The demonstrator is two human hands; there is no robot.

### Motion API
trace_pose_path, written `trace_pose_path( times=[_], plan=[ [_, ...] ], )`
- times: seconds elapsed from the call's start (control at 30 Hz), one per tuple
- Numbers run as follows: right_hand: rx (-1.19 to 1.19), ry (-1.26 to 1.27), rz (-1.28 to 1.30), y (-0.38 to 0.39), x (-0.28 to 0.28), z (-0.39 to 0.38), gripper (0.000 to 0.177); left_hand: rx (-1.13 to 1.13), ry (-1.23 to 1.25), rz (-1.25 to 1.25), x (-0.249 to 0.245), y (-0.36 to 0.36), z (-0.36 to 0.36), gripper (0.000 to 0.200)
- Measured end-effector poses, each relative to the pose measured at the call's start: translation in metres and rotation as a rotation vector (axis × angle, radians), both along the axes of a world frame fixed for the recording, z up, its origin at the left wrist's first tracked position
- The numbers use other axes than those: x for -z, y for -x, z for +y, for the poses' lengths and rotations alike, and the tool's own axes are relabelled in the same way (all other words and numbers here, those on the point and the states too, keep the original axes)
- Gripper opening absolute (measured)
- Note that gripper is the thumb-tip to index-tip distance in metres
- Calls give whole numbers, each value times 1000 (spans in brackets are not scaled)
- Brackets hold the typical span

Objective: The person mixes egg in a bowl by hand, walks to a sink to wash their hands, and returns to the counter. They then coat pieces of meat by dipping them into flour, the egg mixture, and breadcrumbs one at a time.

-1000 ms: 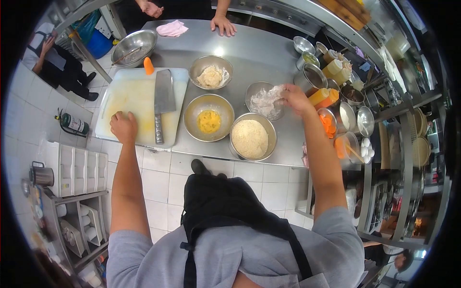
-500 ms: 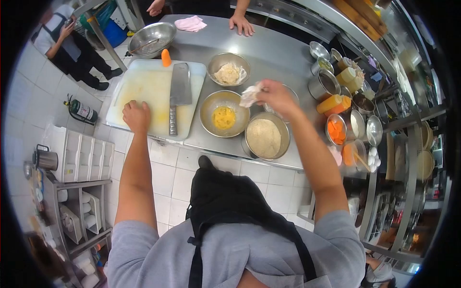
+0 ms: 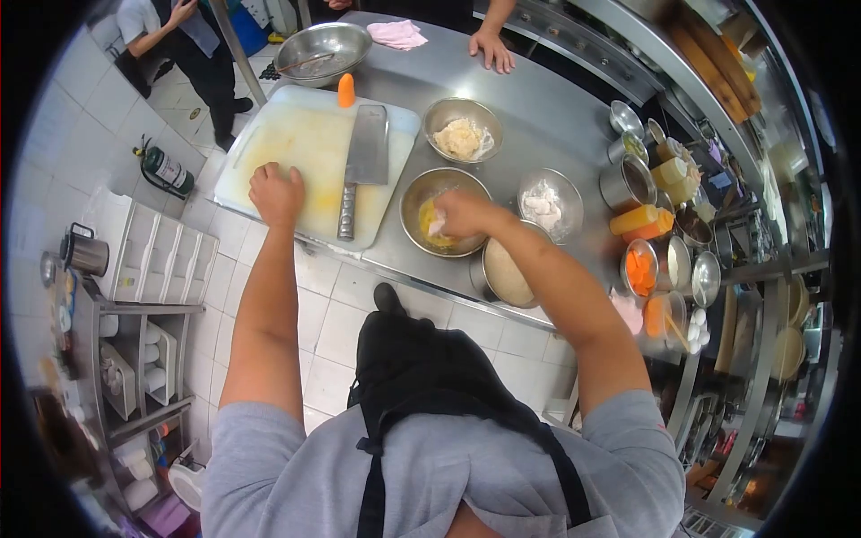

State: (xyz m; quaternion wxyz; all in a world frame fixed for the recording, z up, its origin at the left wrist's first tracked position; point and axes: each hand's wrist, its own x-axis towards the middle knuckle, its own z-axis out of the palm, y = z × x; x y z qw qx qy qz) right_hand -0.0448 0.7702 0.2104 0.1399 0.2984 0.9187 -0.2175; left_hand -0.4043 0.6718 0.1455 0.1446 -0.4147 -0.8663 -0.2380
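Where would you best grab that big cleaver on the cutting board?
Probably by the handle, coming from the near side and from above. The cleaver lies flat on the cutting board, its handle pointing toward the camera wearer and its broad blade pointing away.
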Motion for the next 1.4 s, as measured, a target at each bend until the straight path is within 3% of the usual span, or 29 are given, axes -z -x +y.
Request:
trace_pose_path(
  times=[0.07,0.2,0.3,0.37,0.5,0.57,0.67,1.0,1.1,1.17,1.2,1.27,1.3,1.4],
  plan=[
    [112,128,169,-3,-17,14,44,-2,-2,-9,0,0,2,45],
    [308,351,193,-7,-39,24,42,1,6,3,1,0,1,45],
    [188,117,165,-7,-28,22,34,2,7,-11,-2,-2,2,45],
    [269,-240,140,-6,-23,11,31,-8,11,-24,-2,-2,2,45],
    [153,-118,160,-7,-13,1,38,-1,6,10,0,0,0,45],
    [-107,-198,-31,-4,-25,-12,40,-2,-1,6,-1,-3,2,45],
    [-204,-328,-36,-6,1,-15,38,-5,-35,25,-1,-2,1,41],
    [-298,-342,-92,-2,6,-11,34,-18,6,-10,-3,-3,2,43],
    [-219,-203,-9,-6,5,-2,37,-23,22,-28,-5,-3,1,44],
    [59,220,189,-9,1,10,38,-26,26,-38,-5,-3,2,45],
    [57,222,188,-12,-2,17,38,-20,19,-44,-5,-3,2,45],
    [296,832,331,-19,-13,27,38,-13,13,-49,-3,-2,1,45],
    [321,955,389,-21,-23,25,38,-9,20,-50,-3,-1,1,45],
    [294,897,253,-21,-16,32,42,-12,27,-52,-3,-2,2,45]
  ],
)
